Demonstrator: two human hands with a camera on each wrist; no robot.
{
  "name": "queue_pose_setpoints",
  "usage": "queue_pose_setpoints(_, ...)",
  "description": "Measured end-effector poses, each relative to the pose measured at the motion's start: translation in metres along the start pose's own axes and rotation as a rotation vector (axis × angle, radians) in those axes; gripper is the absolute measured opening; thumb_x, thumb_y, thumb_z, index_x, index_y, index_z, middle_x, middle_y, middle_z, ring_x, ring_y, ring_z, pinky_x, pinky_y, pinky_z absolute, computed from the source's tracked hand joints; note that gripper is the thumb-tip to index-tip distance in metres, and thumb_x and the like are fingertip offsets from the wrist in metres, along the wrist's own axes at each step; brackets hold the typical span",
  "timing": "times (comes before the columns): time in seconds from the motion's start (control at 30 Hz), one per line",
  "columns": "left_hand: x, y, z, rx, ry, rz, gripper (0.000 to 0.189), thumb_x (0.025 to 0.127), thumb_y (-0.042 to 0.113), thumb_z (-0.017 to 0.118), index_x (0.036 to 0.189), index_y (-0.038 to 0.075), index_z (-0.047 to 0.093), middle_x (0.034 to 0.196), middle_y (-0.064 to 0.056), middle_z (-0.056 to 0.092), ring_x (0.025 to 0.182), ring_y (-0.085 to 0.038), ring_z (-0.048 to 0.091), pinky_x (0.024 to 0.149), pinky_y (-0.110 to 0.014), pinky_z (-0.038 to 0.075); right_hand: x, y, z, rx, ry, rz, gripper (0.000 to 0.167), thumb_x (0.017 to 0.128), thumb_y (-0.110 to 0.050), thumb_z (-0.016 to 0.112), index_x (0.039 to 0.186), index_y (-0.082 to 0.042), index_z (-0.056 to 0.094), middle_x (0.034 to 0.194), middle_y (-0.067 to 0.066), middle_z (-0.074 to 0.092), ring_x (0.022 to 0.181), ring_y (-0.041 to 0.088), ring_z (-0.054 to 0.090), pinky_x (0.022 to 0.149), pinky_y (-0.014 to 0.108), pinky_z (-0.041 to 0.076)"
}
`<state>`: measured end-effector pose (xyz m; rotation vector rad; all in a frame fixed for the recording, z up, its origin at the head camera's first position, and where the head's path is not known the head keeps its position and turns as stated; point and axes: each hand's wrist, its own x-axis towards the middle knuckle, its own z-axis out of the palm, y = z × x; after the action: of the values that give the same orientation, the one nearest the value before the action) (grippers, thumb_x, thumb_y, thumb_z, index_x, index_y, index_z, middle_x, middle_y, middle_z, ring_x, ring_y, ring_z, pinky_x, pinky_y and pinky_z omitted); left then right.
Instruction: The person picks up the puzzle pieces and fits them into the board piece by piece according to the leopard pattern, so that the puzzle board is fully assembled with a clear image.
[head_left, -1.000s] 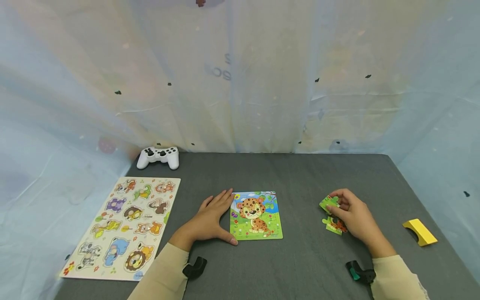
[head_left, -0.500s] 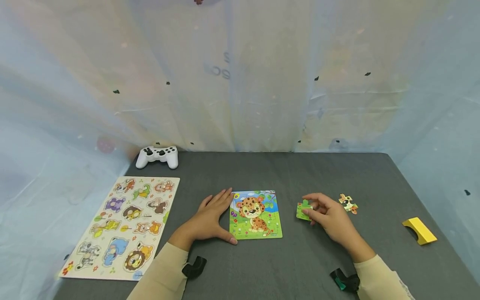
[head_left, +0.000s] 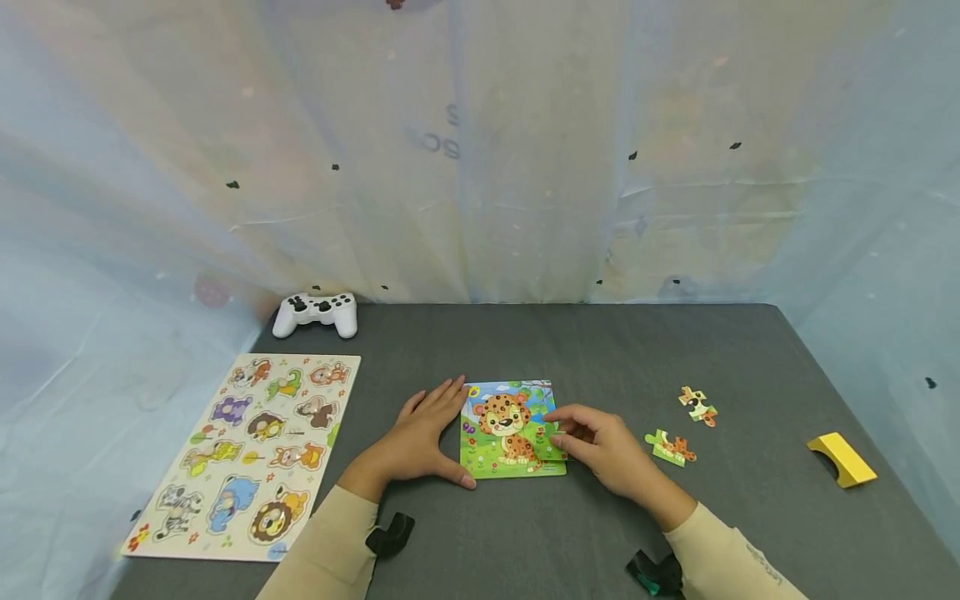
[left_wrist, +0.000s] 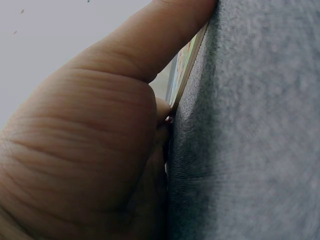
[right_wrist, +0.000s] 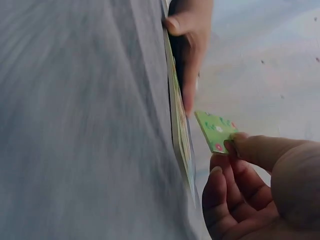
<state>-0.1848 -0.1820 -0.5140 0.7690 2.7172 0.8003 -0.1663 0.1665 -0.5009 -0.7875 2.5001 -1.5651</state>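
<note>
The left hand (head_left: 420, 437) lies flat, palm down, fingers straight and close together, the thumb stretched out along the near side; its forearm in a beige sleeve runs back toward the body. The right hand (head_left: 600, 446) is raised a little, wrist bent, with thumb and fingertips (right_wrist: 235, 145) pinched together and the remaining fingers curled beneath.

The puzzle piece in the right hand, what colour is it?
Green with small flowers, puzzle piece, clearest in the right wrist view.

Green puzzle piece (right_wrist: 216, 131) with small flowers, pinched, held tilted just above the leopard puzzle board (head_left: 512, 431), board lay flat on grey table, right lower region.
</note>
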Motion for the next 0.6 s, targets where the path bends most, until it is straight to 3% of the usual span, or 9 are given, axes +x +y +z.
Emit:
queue_pose_setpoints(0.3,0.000,0.001,-0.001,-0.012,0.009,0.016,0.143,0.070,0.072,0.094,0.175,0.009,0.020,0.181,-0.006,0.009,0.166,-0.026,0.005,0.128,-0.062,0.001,0.021,-0.017,0.031,-0.012,-0.079,-0.061,0.025,0.106,-0.011,0.075,0.131,-0.006,0.077,0.100,-0.002,0.075,0.077,0.015,0.069,0.066,0.031,0.057)
queue_pose_setpoints(0.47,0.000,0.001,-0.001,-0.012,0.015,0.017,0.143,0.070,0.072,0.094,0.175,0.009,0.021,0.181,-0.006,0.010,0.166,-0.025,0.006,0.128,-0.061,0.001,0.033,-0.022,0.049,-0.045,-0.059,-0.095,0.023,0.103,-0.009,0.079,0.125,-0.009,0.079,0.104,-0.004,0.073,0.084,0.010,0.069,0.072,0.032,0.059)
queue_pose_setpoints(0.6,0.000,0.001,-0.001,-0.008,0.012,0.014,0.144,0.070,0.073,0.094,0.175,0.010,0.020,0.181,-0.005,0.009,0.166,-0.024,0.005,0.128,-0.060,0.001,0.040,-0.025,0.061,-0.052,-0.065,-0.080,0.025,0.102,-0.008,0.080,0.126,-0.010,0.078,0.097,-0.008,0.069,0.082,0.009,0.066,0.073,0.032,0.058)
